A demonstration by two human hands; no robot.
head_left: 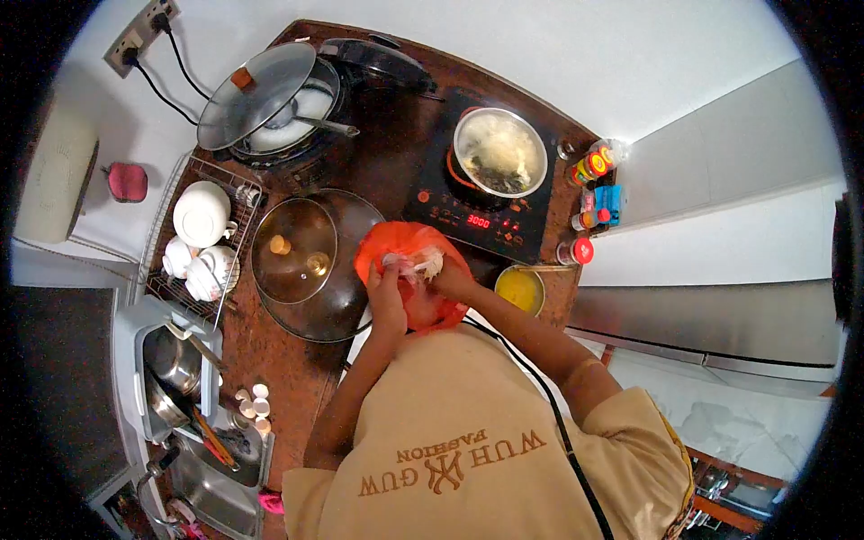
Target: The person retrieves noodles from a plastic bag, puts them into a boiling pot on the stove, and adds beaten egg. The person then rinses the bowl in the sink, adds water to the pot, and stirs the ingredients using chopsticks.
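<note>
A red-orange plastic bag (391, 241) is in front of my body, its mouth spread around a clear inner wrapping. My left hand (387, 299) is closed on the left side of the bag. At the bag's mouth my right hand (452, 281) has its fingers closed around a pale, stringy clump (432, 263), which looks like dried noodles. Beyond the bag, a steel pot (500, 153) with pale food in dark liquid stands on the induction cooktop (481, 220), whose display reads 3000. A bowl of beaten egg (520, 291) sits to the right of my right hand.
Left of the bag lie a large lidded wok (315, 270) and a dish rack (193, 234) with white bowls. Another lidded pan (270, 103) is at the back. Several seasoning jars (585, 193) line the right edge. Eggshells (258, 405) lie near the sink (220, 495).
</note>
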